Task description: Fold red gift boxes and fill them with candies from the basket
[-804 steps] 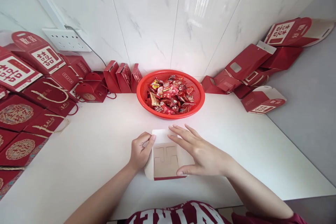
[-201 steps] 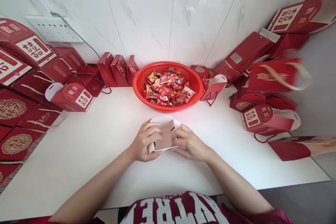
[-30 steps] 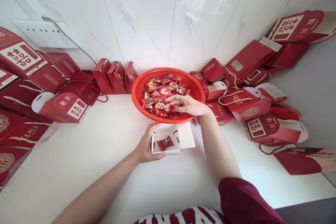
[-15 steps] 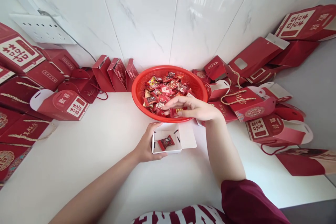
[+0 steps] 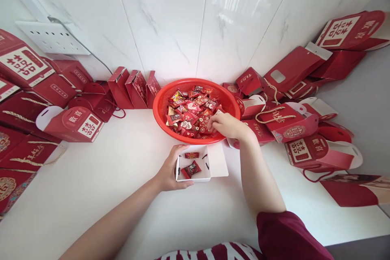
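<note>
My left hand (image 5: 170,170) grips a small white box (image 5: 199,179) by its left side, thumb at the far edge and fingers at the near one. The box lies open, its flap (image 5: 219,160) folded out to the right. Inside are two wrapped candies, a small red one (image 5: 191,155) at the back and a dark red one (image 5: 191,169) in front. My right hand (image 5: 225,125) reaches over the right rim of a red plastic basket (image 5: 160,120). Its curled fingers touch the heaped wrapped candies (image 5: 190,107); what the fingertips pinch is hidden.
Red gift boxes (image 5: 77,124) are stacked on the left, and several narrow ones (image 5: 135,89) stand by the tiled wall. More red boxes (image 5: 292,120), some with rope handles, crowd the right side. A power strip (image 5: 51,36) with a cable hangs on the wall.
A small red candy now lies at the back of the white box. My right hand has drawn slightly right, its fingers now curled into the candies. My left hand stays on the box.
</note>
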A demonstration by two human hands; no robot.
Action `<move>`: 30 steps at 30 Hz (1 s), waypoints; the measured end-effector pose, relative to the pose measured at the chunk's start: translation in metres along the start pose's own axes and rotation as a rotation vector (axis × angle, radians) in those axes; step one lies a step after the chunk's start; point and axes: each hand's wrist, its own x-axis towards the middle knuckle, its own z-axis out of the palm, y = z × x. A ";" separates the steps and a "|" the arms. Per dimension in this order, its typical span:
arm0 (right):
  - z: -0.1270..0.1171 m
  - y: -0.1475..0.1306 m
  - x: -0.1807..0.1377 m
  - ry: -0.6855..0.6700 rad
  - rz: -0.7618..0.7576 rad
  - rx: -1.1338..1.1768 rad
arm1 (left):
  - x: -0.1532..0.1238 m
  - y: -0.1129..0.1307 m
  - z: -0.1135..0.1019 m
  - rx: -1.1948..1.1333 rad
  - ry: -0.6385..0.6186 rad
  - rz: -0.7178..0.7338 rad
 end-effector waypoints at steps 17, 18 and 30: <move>0.015 -0.006 0.024 -0.322 -0.097 -0.134 | 0.000 0.001 -0.002 0.030 -0.022 -0.006; 0.014 -0.006 0.024 -0.326 -0.103 -0.126 | 0.000 0.001 -0.002 0.030 -0.022 -0.006; 0.009 0.016 0.018 -0.320 -0.282 0.352 | 0.001 0.001 0.000 0.019 -0.014 -0.005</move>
